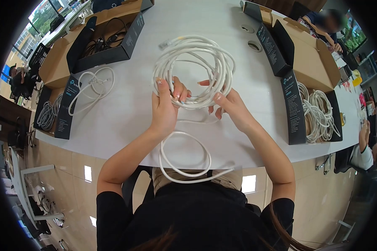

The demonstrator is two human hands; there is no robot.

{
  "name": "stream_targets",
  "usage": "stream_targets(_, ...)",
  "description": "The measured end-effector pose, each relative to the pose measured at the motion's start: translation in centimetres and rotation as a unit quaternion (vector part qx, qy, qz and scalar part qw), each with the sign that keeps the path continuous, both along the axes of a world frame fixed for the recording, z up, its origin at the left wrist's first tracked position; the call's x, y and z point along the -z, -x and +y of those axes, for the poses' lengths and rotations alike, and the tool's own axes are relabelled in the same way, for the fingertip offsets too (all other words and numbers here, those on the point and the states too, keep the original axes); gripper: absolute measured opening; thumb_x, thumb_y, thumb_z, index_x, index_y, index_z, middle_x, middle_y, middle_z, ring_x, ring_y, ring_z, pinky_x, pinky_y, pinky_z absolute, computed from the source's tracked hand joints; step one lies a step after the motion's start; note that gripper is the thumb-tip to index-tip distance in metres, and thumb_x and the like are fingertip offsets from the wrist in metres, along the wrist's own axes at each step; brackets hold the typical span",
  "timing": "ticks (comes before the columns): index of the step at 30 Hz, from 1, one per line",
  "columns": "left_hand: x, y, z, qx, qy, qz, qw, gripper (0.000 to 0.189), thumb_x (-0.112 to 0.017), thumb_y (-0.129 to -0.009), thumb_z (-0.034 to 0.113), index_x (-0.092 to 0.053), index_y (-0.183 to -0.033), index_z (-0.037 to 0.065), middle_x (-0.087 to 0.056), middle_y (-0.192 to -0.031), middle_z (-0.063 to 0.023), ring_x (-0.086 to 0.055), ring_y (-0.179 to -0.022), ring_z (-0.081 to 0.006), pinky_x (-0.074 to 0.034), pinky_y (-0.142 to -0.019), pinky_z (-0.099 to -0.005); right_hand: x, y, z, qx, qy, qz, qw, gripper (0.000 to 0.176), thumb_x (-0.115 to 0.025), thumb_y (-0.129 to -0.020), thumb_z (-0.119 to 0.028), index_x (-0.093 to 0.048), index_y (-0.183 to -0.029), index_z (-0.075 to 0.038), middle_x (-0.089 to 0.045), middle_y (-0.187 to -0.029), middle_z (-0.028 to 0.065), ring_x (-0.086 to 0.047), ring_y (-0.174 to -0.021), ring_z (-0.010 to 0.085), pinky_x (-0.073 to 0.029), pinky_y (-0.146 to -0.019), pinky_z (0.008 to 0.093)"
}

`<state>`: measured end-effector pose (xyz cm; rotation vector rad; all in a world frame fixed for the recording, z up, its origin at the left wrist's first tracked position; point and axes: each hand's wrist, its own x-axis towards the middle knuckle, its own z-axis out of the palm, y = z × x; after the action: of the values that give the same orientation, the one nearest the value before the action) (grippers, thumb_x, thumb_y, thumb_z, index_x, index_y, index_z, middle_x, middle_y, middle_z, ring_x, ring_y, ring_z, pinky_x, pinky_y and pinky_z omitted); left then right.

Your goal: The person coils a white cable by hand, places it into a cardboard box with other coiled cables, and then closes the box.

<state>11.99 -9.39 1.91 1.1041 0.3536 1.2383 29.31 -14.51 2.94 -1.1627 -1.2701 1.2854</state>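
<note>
Between my hands is a coiled white network cable (224,62), held up over the white table. My left hand (167,100) wraps its fingers around the coil's lower left side. Gripping the lower right side, my right hand (230,104) has its thumb on top and its fingertips partly under the loops. A clear plug (165,44) shows at the coil's upper left. Below the coil, a loose length of the cable (161,157) hangs in a loop past the table's front edge, its end pointing right.
At the left, an open black box (63,113) holds grey cable, and another box (130,42) holds black cords. A loose white cable (107,92) lies beside them. On the right, an open box (295,111) holds white cable bundles (318,111). Other people sit beyond.
</note>
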Motion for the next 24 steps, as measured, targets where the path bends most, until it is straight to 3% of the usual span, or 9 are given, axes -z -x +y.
stream_targets(2,0.4,-0.1,0.0,0.03,-0.009,0.0,0.999,0.039,-0.025,-0.097,0.041,-0.04,-0.085,0.007,-0.038,-0.07,-0.0003,-0.042,-0.069,-0.0117,-0.041,-0.075,-0.0313,-0.5,0.1,0.0,0.04,0.047,0.058,0.996,0.042,-0.055,-0.088,-0.024,-0.045,-0.12,0.001,-0.059,-0.096,0.0085,-0.057,-0.073,0.0115,-0.045,-0.052,0.0237)
stream_targets(5,1.4,-0.2,0.0,0.089,-0.049,0.016,0.995,0.037,-0.027,-0.097,0.041,-0.041,-0.095,0.007,-0.043,-0.08,-0.0026,-0.047,-0.084,-0.0155,-0.04,-0.083,-0.0342,0.9,-0.1,0.6,0.121,-0.094,0.016,0.988,0.036,-0.049,-0.088,-0.018,-0.046,-0.119,0.0,-0.058,-0.105,0.011,-0.058,-0.084,0.0124,-0.049,-0.059,0.026)
stream_targets(7,1.1,-0.5,-0.3,0.132,-0.095,0.046,0.986,0.036,-0.028,-0.096,0.043,-0.04,-0.105,0.01,-0.047,-0.093,-0.0046,-0.046,-0.098,-0.0195,-0.037,-0.091,-0.0389,0.5,-0.4,0.7,0.153,-0.139,0.033,0.978,0.032,-0.049,-0.085,-0.007,-0.046,-0.116,0.003,-0.06,-0.098,0.0109,-0.059,-0.078,0.0135,-0.05,-0.064,0.0271)
stream_targets(10,0.2,0.3,0.0,0.196,-0.114,0.174,0.958,0.06,-0.037,-0.086,0.061,-0.039,-0.112,0.007,-0.046,-0.121,-0.0156,-0.038,-0.122,-0.0298,-0.03,-0.101,-0.0421,-0.7,-0.8,0.4,0.168,-0.158,0.071,0.971,0.028,-0.046,-0.083,-0.001,-0.047,-0.111,0.006,-0.059,-0.089,0.0089,-0.06,-0.072,0.0133,-0.052,-0.064,0.0273)
stream_targets(14,-0.7,1.1,0.2,0.376,-0.068,0.104,0.918,0.112,-0.029,-0.058,0.088,-0.028,-0.131,0.002,-0.035,-0.135,-0.0233,-0.031,-0.128,-0.0348,-0.025,-0.105,-0.0444,-1.7,-2.7,0.0,0.105,-0.138,0.085,0.981,0.026,-0.044,-0.081,0.0,-0.049,-0.106,0.006,-0.054,-0.075,0.0045,-0.057,-0.064,0.0106,-0.052,-0.056,0.0265)
stream_targets(16,-0.7,1.4,0.5,0.428,0.026,0.019,0.903,0.135,-0.023,-0.042,0.097,-0.02,-0.137,0.001,-0.033,-0.136,-0.0235,-0.032,-0.128,-0.0347,-0.024,-0.106,-0.0443,-2.4,-3.4,-0.3,0.106,-0.155,0.004,0.982,0.027,-0.046,-0.079,-0.002,-0.053,-0.104,0.005,-0.049,-0.068,0.0022,-0.052,-0.058,0.0083,-0.05,-0.05,0.0253)
stream_targets(19,-2.8,1.2,0.3,0.269,0.162,0.122,0.942,0.143,-0.019,-0.036,0.099,-0.013,-0.141,0.002,-0.031,-0.137,-0.0233,-0.032,-0.128,-0.0347,-0.023,-0.106,-0.0445,-3.5,-3.4,-1.0,0.112,-0.148,-0.08,0.979,0.032,-0.052,-0.074,-0.003,-0.056,-0.106,0.001,-0.051,-0.062,0.0029,-0.049,-0.05,0.0078,-0.046,-0.048,0.0242)
stream_targets(22,-3.8,0.5,0.3,0.157,0.1,0.174,0.967,0.142,-0.018,-0.035,0.098,-0.016,-0.14,0.003,-0.031,-0.138,-0.0202,-0.033,-0.127,-0.0326,-0.024,-0.105,-0.0418,-4.0,-2.2,-1.3,0.147,-0.225,-0.273,0.924,0.036,-0.054,-0.072,-0.003,-0.055,-0.108,-0.002,-0.051,-0.056,0.0056,-0.049,-0.045,0.0123,-0.043,-0.047,0.0272)
stream_targets(24,-2.7,0.7,-0.1,0.146,-0.021,0.212,0.966,0.127,-0.03,-0.051,0.092,-0.016,-0.14,0.003,-0.034,-0.136,-0.0171,-0.035,-0.126,-0.0297,-0.024,-0.105,-0.0407,-3.5,-1.7,-1.4,0.154,-0.236,-0.365,0.887,0.038,-0.057,-0.071,-0.004,-0.054,-0.109,-0.005,-0.054,-0.057,0.0095,-0.052,-0.046,0.0207,-0.042,-0.047,0.0313)
